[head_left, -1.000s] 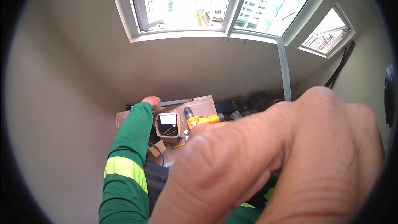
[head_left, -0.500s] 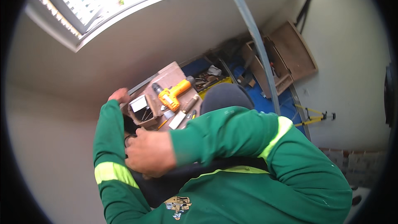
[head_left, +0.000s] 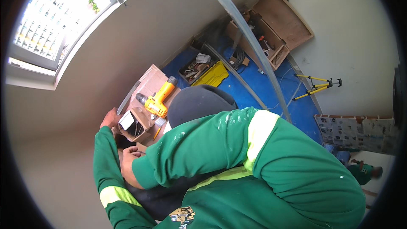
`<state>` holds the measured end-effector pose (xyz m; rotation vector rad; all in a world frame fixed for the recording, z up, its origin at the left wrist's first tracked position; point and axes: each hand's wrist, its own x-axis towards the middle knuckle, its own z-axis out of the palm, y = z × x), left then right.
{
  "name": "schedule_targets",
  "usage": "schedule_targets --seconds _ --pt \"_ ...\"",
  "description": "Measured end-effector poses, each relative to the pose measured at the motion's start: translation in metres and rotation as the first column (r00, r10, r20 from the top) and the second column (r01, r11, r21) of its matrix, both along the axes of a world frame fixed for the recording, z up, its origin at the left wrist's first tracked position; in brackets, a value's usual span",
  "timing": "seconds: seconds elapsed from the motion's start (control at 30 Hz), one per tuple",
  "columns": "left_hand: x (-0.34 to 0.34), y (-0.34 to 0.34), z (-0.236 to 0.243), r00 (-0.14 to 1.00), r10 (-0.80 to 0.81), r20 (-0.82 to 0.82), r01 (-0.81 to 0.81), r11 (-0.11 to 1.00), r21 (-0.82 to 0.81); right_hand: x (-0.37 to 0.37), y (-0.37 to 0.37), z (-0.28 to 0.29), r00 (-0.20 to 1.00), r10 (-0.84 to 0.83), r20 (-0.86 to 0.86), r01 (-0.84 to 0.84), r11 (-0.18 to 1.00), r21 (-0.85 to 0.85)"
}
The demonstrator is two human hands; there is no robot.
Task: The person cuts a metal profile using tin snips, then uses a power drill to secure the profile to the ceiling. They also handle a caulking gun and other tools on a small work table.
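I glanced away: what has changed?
The right hand moved down-left from before the camera to near the open brown cardboard box; its grip is unclear. The view turned right and down. The left hand stayed by the long grey strip, the orange power drill on flat brown cardboard.

The strip (head_left: 128, 98) is grey, the drill (head_left: 158, 100) yellow and black, the sleeves (head_left: 199, 144) green.

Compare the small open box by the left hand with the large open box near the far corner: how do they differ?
The small box looks far smaller than the large box, though nearer the camera.
The small box sits beside the left hand; the large box stands on the blue floor.
The small box shows a white patch at its opening, the large box a broad brown lid.
Both are brown and hold things.
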<state>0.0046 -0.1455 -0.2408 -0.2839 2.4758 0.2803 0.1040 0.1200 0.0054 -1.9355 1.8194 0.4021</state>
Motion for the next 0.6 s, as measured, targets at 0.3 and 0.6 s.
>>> schedule_targets --seconds 0.3,0.6 --pt "0.0 -0.006 0.016 0.998 0.062 -0.007 -0.062 0.996 -0.066 0.01 0.045 0.009 0.984 0.095 0.15 -0.114 0.986 0.125" --pt "0.004 -0.002 0.062 0.956 0.292 -0.023 -0.291 0.956 0.03 0.007 0.056 0.012 0.98 0.16 0.119 -0.17 0.983 0.076"
